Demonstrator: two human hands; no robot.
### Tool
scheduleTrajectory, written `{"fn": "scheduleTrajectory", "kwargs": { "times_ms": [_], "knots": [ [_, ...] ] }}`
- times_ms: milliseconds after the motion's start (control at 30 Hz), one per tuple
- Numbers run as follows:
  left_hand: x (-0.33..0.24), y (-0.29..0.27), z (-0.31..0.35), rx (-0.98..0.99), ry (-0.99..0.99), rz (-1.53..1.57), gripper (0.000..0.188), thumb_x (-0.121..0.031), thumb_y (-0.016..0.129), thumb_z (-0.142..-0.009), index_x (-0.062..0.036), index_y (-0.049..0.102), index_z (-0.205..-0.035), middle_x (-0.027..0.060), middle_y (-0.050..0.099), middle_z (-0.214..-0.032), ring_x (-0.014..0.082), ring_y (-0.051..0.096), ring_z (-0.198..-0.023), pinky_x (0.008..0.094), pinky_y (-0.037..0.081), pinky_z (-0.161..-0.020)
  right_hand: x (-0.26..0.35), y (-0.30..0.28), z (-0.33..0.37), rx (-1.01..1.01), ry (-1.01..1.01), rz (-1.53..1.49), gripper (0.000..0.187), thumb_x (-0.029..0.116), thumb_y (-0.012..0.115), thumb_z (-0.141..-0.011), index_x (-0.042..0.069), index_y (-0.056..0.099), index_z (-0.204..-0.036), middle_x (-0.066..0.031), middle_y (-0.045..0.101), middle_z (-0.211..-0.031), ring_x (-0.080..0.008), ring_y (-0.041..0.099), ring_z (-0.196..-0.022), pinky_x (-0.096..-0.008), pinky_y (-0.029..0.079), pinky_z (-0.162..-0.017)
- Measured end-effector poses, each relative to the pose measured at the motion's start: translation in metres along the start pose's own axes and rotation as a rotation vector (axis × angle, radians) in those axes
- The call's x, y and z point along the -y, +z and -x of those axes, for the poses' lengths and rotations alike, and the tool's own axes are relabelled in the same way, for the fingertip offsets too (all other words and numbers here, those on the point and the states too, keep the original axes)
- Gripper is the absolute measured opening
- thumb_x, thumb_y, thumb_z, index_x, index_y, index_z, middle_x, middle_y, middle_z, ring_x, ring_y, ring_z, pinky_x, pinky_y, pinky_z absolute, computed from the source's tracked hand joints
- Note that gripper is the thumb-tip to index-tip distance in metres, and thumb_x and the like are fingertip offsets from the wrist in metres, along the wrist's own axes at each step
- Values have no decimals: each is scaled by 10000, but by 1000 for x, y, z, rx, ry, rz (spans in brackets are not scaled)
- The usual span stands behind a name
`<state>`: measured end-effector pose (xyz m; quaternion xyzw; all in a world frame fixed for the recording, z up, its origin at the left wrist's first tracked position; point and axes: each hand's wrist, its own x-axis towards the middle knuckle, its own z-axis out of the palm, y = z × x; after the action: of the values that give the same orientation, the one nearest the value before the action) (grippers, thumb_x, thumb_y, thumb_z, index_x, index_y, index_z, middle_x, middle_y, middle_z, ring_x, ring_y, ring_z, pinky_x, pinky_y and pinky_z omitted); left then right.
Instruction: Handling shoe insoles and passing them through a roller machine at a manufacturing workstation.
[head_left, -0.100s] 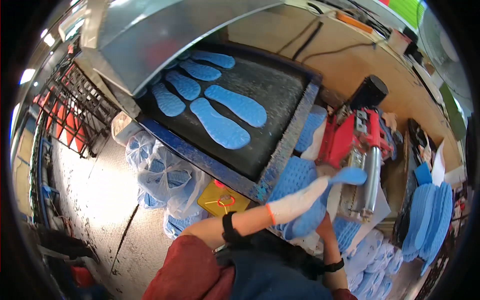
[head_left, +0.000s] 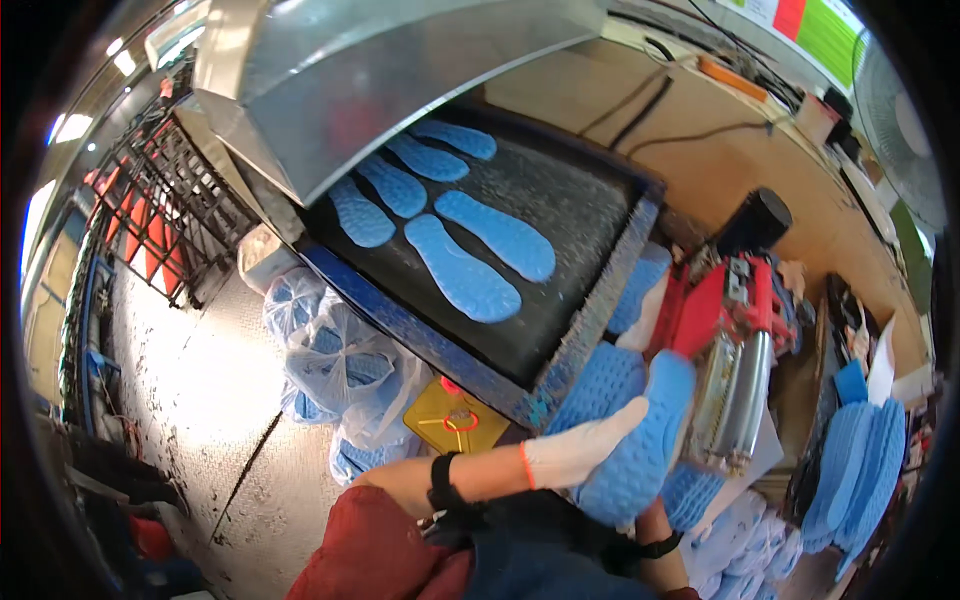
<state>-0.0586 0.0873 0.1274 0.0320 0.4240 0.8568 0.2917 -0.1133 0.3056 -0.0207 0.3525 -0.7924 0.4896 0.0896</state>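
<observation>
Swung up from pointing right, the blue insole (head_left: 628,487) is lower centre-right, long axis slanting steeply toward upper right — left hand (head_left: 588,444) grasps its edge; whether the right hand (head_left: 653,518) — mostly hidden — grips, I cannot tell.

The person's left forearm (head_left: 492,473) comes out of a dark red sleeve (head_left: 370,540) and reaches toward three o'clock. The white-gloved left hand (head_left: 582,452) points toward two. The right forearm (head_left: 666,573) rises toward eleven o'clock (a black band (head_left: 441,483) circles each arm), its right hand (head_left: 653,521) mostly hidden, ungloved where it shows.
</observation>
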Motion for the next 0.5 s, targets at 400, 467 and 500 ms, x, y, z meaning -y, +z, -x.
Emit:
{"fn": "scheduleTrajectory", "kwargs": {
  "times_ms": [400,467,500],
  "knots": [
    [-184,-172,-79,-565,839,315,528,-212,702,-802,15,454,-1209,174,619,-1124,232,592,-1058,333,467,-927,34,-27,-3,-283,1119,-794,361,225,618,-899,65,536,-1212,-28,589,-1063,-151,568,-891,-284,459,-730],
    [-211,-181,-101,-751,722,117,619,-203,720,-760,18,427,-1258,196,577,-1192,254,560,-1118,339,442,-969,6,-41,31,-384,1042,-634,392,231,595,-911,68,507,-1256,-41,586,-1098,-161,577,-913,-303,475,-756],
    [-220,-185,-106,-941,607,-94,713,-194,737,-718,21,399,-1308,217,534,-1260,276,528,-1178,345,416,-1011,3,-47,40,-459,964,-481,424,238,573,-923,72,477,-1301,-54,583,-1133,-172,585,-936,-321,492,-782]
  ]
}}
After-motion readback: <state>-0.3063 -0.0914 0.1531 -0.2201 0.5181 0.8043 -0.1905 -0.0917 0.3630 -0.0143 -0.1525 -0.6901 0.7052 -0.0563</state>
